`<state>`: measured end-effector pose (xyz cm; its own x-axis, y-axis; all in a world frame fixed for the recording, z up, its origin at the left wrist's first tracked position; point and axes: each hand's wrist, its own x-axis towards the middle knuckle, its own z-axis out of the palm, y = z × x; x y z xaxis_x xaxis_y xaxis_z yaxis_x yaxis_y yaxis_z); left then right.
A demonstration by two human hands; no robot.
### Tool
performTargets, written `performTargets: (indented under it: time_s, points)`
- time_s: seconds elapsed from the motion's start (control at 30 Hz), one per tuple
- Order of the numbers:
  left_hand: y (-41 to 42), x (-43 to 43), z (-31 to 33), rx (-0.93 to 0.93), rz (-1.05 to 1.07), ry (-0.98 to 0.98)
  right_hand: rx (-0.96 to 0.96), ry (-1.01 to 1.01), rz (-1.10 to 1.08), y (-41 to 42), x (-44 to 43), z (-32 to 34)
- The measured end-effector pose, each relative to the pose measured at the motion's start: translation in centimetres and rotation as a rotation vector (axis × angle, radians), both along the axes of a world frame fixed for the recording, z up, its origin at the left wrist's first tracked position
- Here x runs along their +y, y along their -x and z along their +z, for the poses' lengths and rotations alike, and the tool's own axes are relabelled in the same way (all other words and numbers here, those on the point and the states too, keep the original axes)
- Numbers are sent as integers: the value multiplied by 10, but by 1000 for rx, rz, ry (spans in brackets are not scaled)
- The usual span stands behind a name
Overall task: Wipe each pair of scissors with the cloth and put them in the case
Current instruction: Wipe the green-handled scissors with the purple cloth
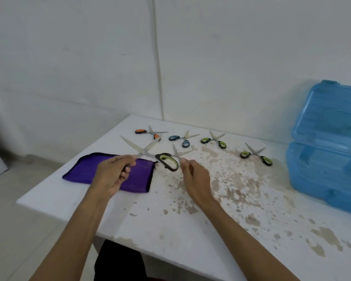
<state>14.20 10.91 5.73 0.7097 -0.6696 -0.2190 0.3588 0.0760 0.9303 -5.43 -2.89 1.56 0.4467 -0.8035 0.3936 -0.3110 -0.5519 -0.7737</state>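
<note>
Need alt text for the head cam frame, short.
The left hand holds large green-handled scissors, blades open, above a purple cloth on a stained white table; the right hand reaches a smaller pair beside them. Four more pairs lie behind, and a blue case stands open at right.

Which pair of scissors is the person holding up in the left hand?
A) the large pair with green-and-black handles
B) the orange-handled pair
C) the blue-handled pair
A: the left hand grips the large green-and-black scissors above the purple cloth, while the orange pair and the blue pair lie on the table.
</note>
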Motion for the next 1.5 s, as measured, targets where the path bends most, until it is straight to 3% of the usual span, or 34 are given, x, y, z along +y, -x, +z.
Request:
performTargets:
  time_s: [0.13,0.4,0.7,0.97,1.03,1.13,1.3,1.5]
  points:
    - [-29,19,10,-53,64,7,380,54,148,-36,28,-1]
    - [-41,34,13,-71,121,-13,587,65,3,-85,49,-6]
    - [-28,17,14,-78,88,16,89,-299,231,4,22,26]
    - [41,-47,3,-23,-146,35,-68,-448,138,138,-18,39]
    - [61,-64,-4,-15,-228,34,25,-565,171,168,-28,45]
    - [86,-84,-12,-21,-335,42,312,-633,102,197,-38,47]
    - [104,-102,-24,-1,-405,38,485,-259,-222,197,-54,30]
    - [104,-102,-29,10,-380,34,676,-243,-54,170,-48,30]
